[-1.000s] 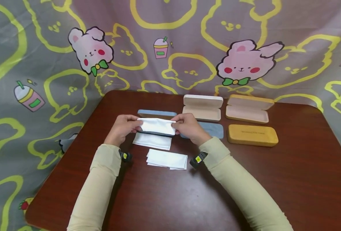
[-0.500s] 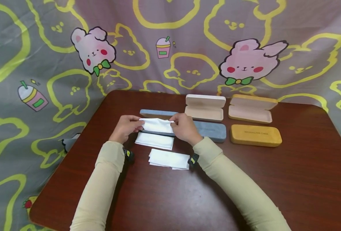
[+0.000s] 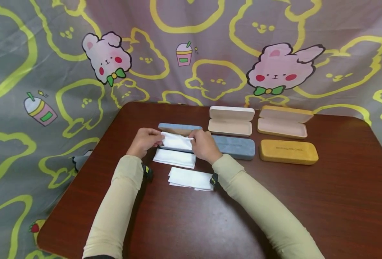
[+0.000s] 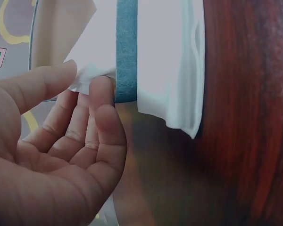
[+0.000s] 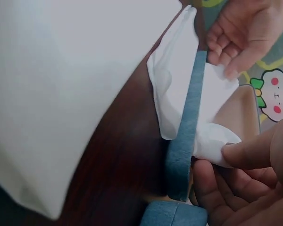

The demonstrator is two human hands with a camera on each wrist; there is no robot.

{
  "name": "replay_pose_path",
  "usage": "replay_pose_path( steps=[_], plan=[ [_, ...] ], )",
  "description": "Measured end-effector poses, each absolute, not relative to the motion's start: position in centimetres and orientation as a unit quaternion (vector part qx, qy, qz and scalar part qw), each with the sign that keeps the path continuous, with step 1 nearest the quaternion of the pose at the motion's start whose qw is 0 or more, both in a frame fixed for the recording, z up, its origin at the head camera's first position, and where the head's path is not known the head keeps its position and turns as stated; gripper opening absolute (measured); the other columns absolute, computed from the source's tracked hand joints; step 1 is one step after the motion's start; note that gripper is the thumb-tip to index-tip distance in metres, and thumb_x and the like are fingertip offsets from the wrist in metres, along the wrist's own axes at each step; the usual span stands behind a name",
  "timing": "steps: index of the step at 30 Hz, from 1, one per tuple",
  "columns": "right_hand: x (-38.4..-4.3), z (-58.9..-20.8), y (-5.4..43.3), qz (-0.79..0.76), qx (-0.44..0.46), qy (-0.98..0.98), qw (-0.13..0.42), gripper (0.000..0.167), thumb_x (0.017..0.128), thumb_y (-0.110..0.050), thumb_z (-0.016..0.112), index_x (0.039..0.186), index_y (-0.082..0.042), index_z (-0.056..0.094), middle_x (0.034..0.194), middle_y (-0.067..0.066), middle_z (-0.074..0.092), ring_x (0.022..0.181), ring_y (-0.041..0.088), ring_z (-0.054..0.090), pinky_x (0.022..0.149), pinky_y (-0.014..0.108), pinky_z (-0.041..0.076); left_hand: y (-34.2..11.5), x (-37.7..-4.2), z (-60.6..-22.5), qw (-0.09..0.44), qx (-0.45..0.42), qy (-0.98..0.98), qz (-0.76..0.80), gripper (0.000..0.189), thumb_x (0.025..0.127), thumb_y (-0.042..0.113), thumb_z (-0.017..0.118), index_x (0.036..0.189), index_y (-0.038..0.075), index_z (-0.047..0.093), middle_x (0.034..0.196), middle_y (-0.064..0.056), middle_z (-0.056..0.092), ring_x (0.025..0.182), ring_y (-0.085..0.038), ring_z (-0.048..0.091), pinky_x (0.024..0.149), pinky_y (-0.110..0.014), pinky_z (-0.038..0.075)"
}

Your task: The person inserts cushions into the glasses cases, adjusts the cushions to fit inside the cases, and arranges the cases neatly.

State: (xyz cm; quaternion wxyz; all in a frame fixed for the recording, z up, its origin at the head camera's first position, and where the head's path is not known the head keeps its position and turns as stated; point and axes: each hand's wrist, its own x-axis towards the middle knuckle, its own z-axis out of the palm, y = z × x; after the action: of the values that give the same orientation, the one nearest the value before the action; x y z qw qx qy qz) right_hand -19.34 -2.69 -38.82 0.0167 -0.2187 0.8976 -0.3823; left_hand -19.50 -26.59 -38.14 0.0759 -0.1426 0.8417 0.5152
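left hand (image 3: 145, 139) and right hand (image 3: 205, 144) pinching white cloth (image 3: 176, 141) in open blue case (image 3: 180, 126), yellow case (image 3: 289, 154) lettered "…for china"

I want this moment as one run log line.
left hand: pinches white cloth; right hand: pinches cloth's other end; cloth: over open blue case; front yellow case: closed

far cloth (image 3: 177, 141) over leftmost case (image 3: 180, 126) | middle cloth (image 3: 174, 158) before it | near cloth (image 3: 189, 178) foremost (slightly right)
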Motion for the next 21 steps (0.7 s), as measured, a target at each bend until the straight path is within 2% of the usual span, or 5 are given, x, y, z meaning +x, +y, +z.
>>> replay_pose_path(
  steps=[3,8,17,19,21],
  plan=[
    [-19.4,-38.9,-2.9,-0.363,-0.218,0.906,0.018,0.027,0.098,0.004,0.054,0.12,0.001,0.07,0.116,0.016,0.07,0.07,0.023,0.066,0.07,0.034,0.05,-26.5,-19.7,-38.2,0.07,-0.144,0.844,0.511,0.028,0.093,0.012,0.074,0.114,-0.004,0.068,0.105,-0.019,0.068,0.088,-0.029,0.066,0.081,-0.04,0.055],
    [-19.6,-39.3,-3.0,-0.308,-0.223,0.925,-0.017,0.032,0.094,0.006,0.055,0.123,0.001,0.068,0.107,0.016,0.072,0.084,0.025,0.07,0.072,0.035,0.054,-26.3,-19.9,-38.5,0.059,-0.145,0.854,0.495,0.024,0.092,0.01,0.075,0.11,-0.005,0.069,0.106,-0.018,0.065,0.086,-0.029,0.066,0.08,-0.041,0.054],
    [-19.2,-39.2,-3.0,-0.282,-0.223,0.932,-0.038,0.028,0.093,0.004,0.061,0.12,0.003,0.068,0.092,0.017,0.071,0.068,0.019,0.063,0.058,0.034,0.049,-26.2,-19.6,-38.9,0.023,-0.156,0.877,0.454,0.019,0.091,0.015,0.077,0.102,0.0,0.074,0.104,-0.015,0.067,0.088,-0.03,0.063,0.079,-0.041,0.054],
    [-19.0,-38.8,-2.7,-0.282,-0.227,0.931,-0.037,0.029,0.094,0.004,0.061,0.122,0.003,0.068,0.085,0.017,0.07,0.063,0.019,0.059,0.057,0.033,0.047,-26.3,-19.6,-38.9,0.013,-0.155,0.879,0.45,0.018,0.091,0.016,0.077,0.101,0.001,0.075,0.104,-0.015,0.067,0.088,-0.03,0.062,0.077,-0.04,0.053],
    [-18.8,-38.4,-2.3,-0.287,-0.231,0.929,-0.04,0.025,0.094,0.005,0.059,0.116,0.003,0.071,0.077,0.015,0.066,0.057,0.018,0.054,0.055,0.033,0.043,-26.5,-19.6,-38.9,0.008,-0.154,0.879,0.451,0.018,0.091,0.016,0.077,0.101,0.001,0.075,0.104,-0.015,0.067,0.089,-0.03,0.062,0.078,-0.04,0.053]
  ],
)
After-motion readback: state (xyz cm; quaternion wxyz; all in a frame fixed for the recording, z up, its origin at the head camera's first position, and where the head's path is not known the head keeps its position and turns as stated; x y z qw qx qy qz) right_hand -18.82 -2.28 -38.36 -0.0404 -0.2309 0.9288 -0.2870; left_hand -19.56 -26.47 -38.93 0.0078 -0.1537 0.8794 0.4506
